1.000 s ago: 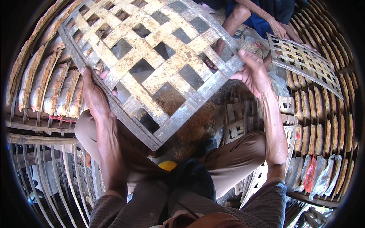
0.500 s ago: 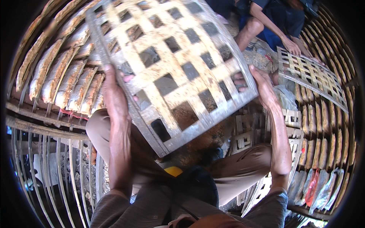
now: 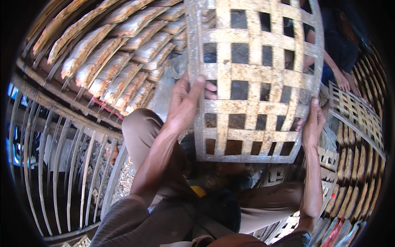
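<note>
A woven bamboo lattice panel with a flat grey wooden frame is held up in front of me, over my lap. My left hand grips its left edge, thumb on the near face and fingers curled behind, the tips showing through a gap. On the lower right edge my right hand has hold of the frame, its fingers partly hidden behind the slats. The panel stands almost straight in view, and its top runs out of the picture.
Slatted racks with rows of whitish, brown-edged slabs stand at left. A curved slat railing lies below them. At right, a co-worker's hand touches another lattice panel, beside more slab rows.
The panel has turned from a slant to nearly straight and shifted right in view. Both hands still grip its sides; my left hand has moved right with it.
</note>
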Demonstrator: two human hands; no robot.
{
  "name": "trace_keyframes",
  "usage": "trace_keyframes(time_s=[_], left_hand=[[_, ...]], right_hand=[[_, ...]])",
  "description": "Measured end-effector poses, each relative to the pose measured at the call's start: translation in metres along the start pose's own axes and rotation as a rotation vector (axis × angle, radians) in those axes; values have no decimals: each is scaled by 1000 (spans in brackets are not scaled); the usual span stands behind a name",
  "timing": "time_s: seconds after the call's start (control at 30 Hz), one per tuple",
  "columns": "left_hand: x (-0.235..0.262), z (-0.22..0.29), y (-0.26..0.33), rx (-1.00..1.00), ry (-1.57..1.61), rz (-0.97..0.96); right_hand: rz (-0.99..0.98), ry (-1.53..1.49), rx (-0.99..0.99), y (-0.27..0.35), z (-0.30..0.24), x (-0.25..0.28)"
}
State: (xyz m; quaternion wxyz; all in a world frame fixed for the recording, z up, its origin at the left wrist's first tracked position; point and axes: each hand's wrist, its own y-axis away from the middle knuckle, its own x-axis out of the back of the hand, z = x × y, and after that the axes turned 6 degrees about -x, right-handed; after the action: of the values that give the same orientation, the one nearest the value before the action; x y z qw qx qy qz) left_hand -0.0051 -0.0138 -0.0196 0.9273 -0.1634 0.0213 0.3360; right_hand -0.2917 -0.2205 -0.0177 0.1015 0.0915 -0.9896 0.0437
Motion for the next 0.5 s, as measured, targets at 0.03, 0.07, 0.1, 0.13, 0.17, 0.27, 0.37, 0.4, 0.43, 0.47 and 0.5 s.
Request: trace_keyframes(time_s=[0.03, 0.07, 0.1, 0.13, 0.17, 0.27, 0.37, 0.4, 0.43, 0.47, 0.5], left_hand=[[0, 0, 0, 10, 81, 29], [-1, 0, -2, 14, 168, 55], [1, 2, -2, -6, 235, 67], [2, 2, -4, 10, 314, 59], [6, 5, -5, 23, 390, 56], [12, 4, -4, 8, 416, 56], [11, 5, -2, -24, 245, 106], [11, 8, -1, -23, 229, 114], [11, 10, -1, -22, 217, 120], [11, 12, -1, -19, 206, 124], [11, 13, -1, 17, 169, 139]], right_hand=[[10, -16, 10, 2, -1, -4], [25, -29, 26, 4, -4, -5], [14, -70, 29, 1, 0, -3], [15, -106, 31, -1, 5, 0], [-11, -91, 51, 3, -1, -2], [85, -98, 53, 4, -6, -15], [32, -61, 45, -6, 13, -3], [24, -63, 65, -7, 16, -3], [20, -62, 86, -7, 16, -2], [17, -60, 106, -8, 18, -1], [34, -59, 112, -10, 21, 1]])
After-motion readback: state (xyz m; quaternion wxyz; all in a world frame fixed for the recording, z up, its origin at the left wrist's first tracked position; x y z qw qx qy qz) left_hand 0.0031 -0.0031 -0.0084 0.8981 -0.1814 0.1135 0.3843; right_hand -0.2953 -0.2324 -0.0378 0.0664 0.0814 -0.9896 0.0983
